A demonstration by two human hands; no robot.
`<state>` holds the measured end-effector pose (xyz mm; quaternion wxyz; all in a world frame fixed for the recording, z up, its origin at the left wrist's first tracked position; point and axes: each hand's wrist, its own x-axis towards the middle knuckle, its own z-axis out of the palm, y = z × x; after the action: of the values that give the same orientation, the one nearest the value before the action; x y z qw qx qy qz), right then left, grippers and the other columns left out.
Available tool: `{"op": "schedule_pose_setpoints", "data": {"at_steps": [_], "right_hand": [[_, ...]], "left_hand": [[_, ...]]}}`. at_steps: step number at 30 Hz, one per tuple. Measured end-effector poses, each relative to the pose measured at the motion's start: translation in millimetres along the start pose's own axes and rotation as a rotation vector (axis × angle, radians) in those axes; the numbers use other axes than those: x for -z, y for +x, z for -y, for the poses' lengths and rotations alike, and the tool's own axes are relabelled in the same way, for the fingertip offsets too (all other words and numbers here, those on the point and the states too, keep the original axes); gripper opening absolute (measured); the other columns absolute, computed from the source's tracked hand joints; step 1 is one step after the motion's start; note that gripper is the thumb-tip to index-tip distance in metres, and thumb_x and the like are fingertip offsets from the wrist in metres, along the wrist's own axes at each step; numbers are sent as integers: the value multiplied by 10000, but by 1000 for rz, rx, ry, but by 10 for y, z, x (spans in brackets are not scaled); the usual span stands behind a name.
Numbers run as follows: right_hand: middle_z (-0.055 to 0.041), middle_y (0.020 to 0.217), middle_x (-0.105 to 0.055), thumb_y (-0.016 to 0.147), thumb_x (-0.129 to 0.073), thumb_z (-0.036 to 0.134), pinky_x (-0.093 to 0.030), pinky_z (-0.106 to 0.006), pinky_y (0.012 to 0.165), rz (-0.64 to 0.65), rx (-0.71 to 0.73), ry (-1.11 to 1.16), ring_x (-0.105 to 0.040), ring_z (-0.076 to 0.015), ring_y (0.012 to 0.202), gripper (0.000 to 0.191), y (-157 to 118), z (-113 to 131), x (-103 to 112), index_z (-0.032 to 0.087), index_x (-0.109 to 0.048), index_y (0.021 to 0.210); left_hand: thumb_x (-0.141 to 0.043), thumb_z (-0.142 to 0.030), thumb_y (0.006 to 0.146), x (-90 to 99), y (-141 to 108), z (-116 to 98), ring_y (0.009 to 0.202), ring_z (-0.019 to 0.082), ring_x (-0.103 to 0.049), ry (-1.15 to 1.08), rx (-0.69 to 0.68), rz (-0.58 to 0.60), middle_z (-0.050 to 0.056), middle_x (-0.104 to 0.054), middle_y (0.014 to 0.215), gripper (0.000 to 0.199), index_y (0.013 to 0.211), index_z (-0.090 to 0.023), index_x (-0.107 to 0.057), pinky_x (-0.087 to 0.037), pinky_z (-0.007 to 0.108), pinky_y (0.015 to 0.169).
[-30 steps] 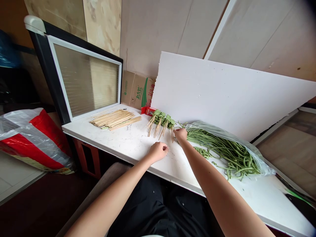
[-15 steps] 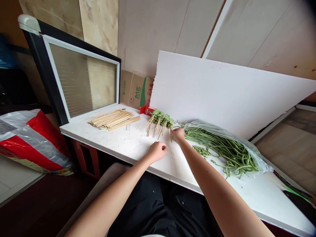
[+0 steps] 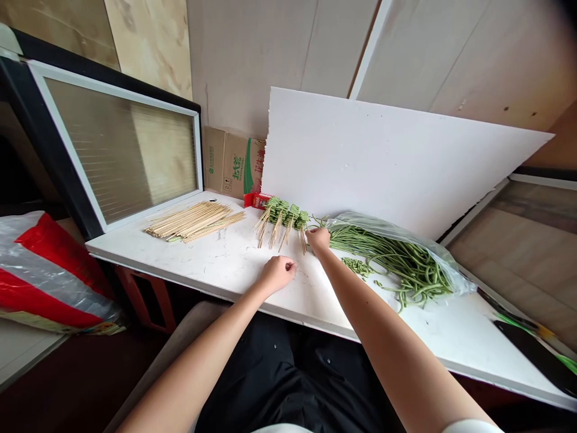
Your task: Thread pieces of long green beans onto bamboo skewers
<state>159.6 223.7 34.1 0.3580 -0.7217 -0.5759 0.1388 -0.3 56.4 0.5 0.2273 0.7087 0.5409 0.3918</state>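
Pale wall panels (image 3: 238, 60) rise behind a white counter (image 3: 216, 270), with a broad white board (image 3: 383, 156) leaning at its back and a ribbed, dark-framed pane (image 3: 121, 150) standing at its left end. Between pane and board sits a printed cardboard box (image 3: 225, 162), and a small red packet (image 3: 256, 200) lies just in front of it.

On the left part of the counter, bare wooden sticks (image 3: 192, 221) lie in a loose heap. Near the middle, toward the back, skewered green pieces (image 3: 288, 215) rest side by side in a row, their stick ends fanning out toward the person. The right hand (image 3: 318, 239) is at the right end of this row, its fingertips by the last sticks; whether its grip is clamped on one, I cannot tell. Closer to the front edge, the left hand (image 3: 276, 273) is curled inward, thumb and fingers together in a loose fist.

To the right, long green beans (image 3: 406, 258) spill from a clear plastic bag (image 3: 464, 286), and a small pile of short cut pieces (image 3: 357, 266) lies just beside them, near the right forearm. Black trousers (image 3: 288, 385) show below the counter.
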Motion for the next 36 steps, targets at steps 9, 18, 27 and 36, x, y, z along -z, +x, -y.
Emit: {"op": "schedule_pose_setpoints", "data": {"at_steps": [9, 18, 27, 36], "right_hand": [[-22, 600, -517, 799, -710, 213, -357, -252, 517, 12, -45, 25, -524, -179, 606, 159, -13, -9, -7, 221, -630, 662], [-1, 575, -378, 790, -683, 159, -283, -278, 502, 37, 9, 27, -447, -176, 561, 275, -30, 43, -41, 256, -545, 573], [-10, 578, -450, 838, -679, 189, -328, -274, 515, 85, 7, -19, -447, -170, 586, 248, -85, 60, -54, 229, -585, 612], [-15, 582, -502, 890, -718, 373, -365, -260, 548, 120, 72, -136, -511, -178, 605, 292, -127, 110, 59, 219, -595, 675]], "left_hand": [[-595, -308, 928, -9, 4, 9, 663, 174, -608, 11, -20, -8, 66, -758, 774, 263, 784, -171, -766, -373, 266, 623], [-585, -315, 924, -10, 2, 5, 641, 168, -576, 9, -19, -4, 54, -725, 727, 274, 750, -172, -740, -357, 269, 615], [-574, -315, 927, 21, -9, -33, 615, 154, -539, 21, -22, -6, 36, -694, 691, 289, 713, -175, -708, -319, 269, 595], [-581, -306, 925, 25, -12, -29, 638, 168, -573, 26, -13, 0, 56, -732, 739, 269, 759, -174, -746, -359, 268, 610]]}}
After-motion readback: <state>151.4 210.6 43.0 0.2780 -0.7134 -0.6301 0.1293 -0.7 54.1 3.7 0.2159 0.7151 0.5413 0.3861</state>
